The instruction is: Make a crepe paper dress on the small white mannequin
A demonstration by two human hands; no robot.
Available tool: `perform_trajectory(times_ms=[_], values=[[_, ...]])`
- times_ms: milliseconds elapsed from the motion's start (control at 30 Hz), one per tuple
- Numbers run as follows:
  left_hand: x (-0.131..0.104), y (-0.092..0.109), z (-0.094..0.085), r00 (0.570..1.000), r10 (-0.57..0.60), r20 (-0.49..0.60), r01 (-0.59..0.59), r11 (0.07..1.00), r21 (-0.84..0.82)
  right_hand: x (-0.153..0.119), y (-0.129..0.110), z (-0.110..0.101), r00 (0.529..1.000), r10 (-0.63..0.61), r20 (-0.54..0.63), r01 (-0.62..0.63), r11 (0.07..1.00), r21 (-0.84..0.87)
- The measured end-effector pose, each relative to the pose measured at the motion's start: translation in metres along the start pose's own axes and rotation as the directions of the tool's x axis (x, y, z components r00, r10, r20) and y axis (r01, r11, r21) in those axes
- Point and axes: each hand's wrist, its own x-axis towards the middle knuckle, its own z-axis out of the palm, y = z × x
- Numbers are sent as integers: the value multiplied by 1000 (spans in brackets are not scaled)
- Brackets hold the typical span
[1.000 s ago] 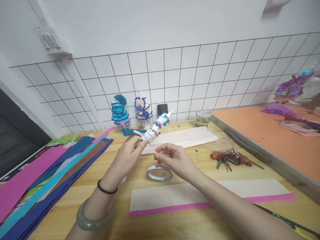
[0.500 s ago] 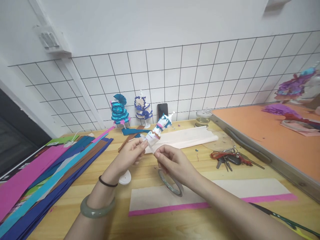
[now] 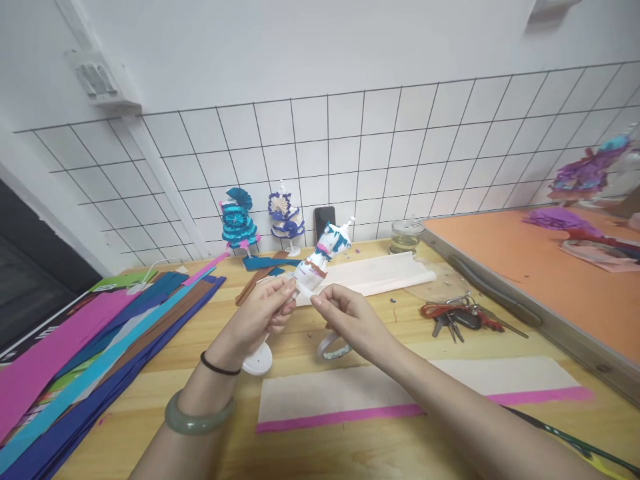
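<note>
The left hand (image 3: 267,308), fingers curled, grips the small mannequin (image 3: 320,257) near its lower end, tilted rightward above the table (image 3: 295,457). The right hand (image 3: 347,315), forearm slanting inward, pinches a white tape strip (image 3: 304,291) beside it.

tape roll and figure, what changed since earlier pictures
The figure in the left hand has shifted slightly right, showing more of its white base. Below the right hand, the tape roll swung right, then partly back. The keys and pink-edged strip stayed put.
</note>
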Motion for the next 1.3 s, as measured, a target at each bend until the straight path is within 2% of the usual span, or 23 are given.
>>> perform_trajectory(times_ms=[467,667,900,1133,1300], values=[[1,-2,13,1000,-16,20,18,996,-87,6,9,-4,995,-67,-74,67,998,-12],[-1,1,20,999,-19,-38,15,994,-112,5,5,-5,989,-105,-104,104,994,-19],[-1,2,26,996,-24,-84,15,994,-108,9,6,-7,992,82,-93,-74,994,83],[0,-3,26,996,-13,-87,0,989,-149,9,5,-12,998,42,-39,-38,994,107],[5,-11,22,995,-70,-68,51,966,-252,9,3,-12,997,74,-26,-69,987,147]])
